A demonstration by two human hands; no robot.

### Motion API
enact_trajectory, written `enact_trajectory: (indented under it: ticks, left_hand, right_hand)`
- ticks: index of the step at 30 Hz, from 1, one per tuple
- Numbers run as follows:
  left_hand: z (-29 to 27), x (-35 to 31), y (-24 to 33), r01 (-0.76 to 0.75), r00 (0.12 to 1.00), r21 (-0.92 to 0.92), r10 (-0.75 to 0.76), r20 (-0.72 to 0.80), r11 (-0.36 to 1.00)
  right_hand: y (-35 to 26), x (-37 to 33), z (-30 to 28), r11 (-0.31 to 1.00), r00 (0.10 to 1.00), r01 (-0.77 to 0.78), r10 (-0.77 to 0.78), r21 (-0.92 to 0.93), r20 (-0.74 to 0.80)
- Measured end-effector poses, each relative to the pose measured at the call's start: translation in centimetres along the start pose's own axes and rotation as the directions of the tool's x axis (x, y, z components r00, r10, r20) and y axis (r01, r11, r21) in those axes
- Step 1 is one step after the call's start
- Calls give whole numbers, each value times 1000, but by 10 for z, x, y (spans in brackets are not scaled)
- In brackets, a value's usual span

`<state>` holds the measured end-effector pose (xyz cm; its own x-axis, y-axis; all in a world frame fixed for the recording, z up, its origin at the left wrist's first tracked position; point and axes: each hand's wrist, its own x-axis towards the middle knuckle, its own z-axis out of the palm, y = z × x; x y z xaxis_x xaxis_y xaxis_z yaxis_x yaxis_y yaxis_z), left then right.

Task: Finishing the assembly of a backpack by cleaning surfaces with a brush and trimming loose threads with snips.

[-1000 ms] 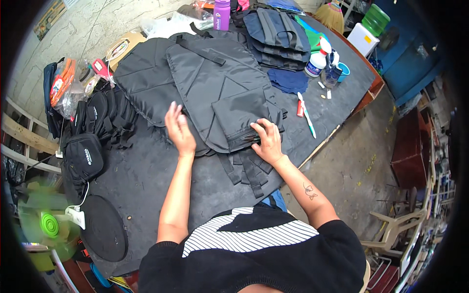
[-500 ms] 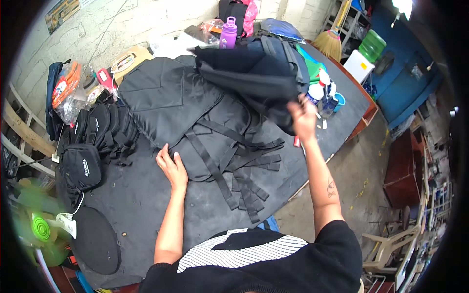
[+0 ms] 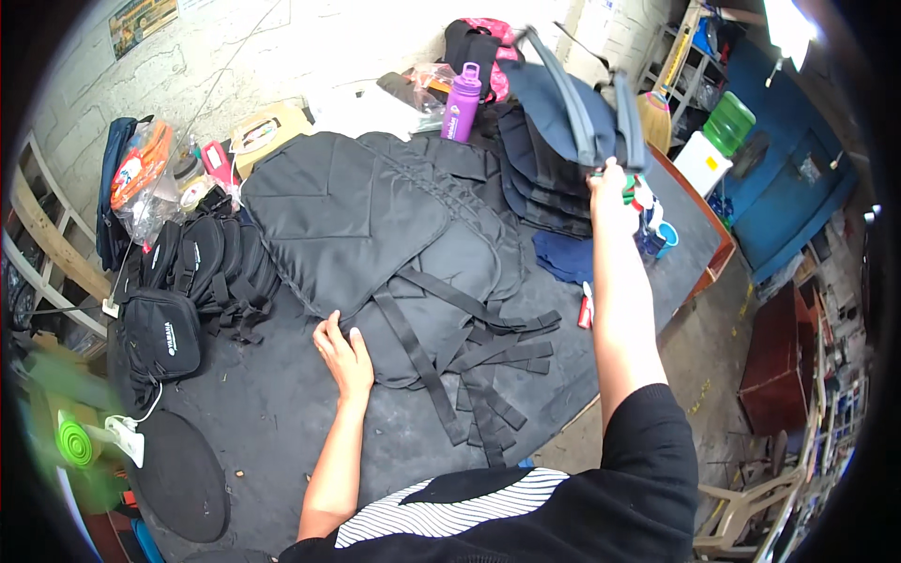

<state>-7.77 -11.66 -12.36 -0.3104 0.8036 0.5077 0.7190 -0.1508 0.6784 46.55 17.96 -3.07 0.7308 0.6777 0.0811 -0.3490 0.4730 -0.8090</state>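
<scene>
My left hand [image 3: 344,358] rests at the near edge of a stack of black padded fabric panels [image 3: 352,211], fingers spread apart and holding nothing. Loose black webbing straps [image 3: 413,357] fan out from the stack toward me. At the far right, my right hand [image 3: 608,180] is closed on the near edge of a navy padded panel [image 3: 547,108]. Grey-blue shoulder straps [image 3: 566,98] stand up from this panel. Under it are several dark layered pieces [image 3: 544,202], partly hidden. A crumpled navy cloth [image 3: 566,258] lies just in front of them.
Small black pouches [image 3: 169,333] are heaped at the left above a black oval piece [image 3: 183,477]. Toward the wall stand a purple bottle [image 3: 460,105] and a cardboard box [image 3: 267,131]. A blue cup [image 3: 664,236] and a small red item [image 3: 586,308] are near my right arm.
My right hand has left the blurred black fabric it was moving and reached farther away, taking hold of the navy panel, whose straps now rise. My left hand stays at the stack's edge.
</scene>
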Motion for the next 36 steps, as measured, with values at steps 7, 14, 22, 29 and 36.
enact_trajectory:
  ticks: [7, 14, 22, 29, 36]
  left_hand:
    - [9, 0, 11, 12, 998, -47, -9, 56, 999]
    - [8, 0, 15, 29, 994, -45, -24, 102, 999]
    - [9, 2, 5, 19, 998, -65, -15, 56, 998]
    - [9, 3, 27, -239, 958, 26, 240, -158, 971]
    - [23, 70, 73, -385, 908, 277, 307, 285, 880]
  right_hand:
    - [21, 4, -7, 856, 835, -239, 421, 458, -353]
    - [11, -28, -6, 949, 923, -293, 313, 116, -226]
    - [-7, -284, -70, 964, 955, -171, 213, -204, 208]
    - [-59, -411, -158, 712, 962, 230, -64, -664, 264]
    - [-55, -428, -164, 599, 954, 270, -60, -754, 293]
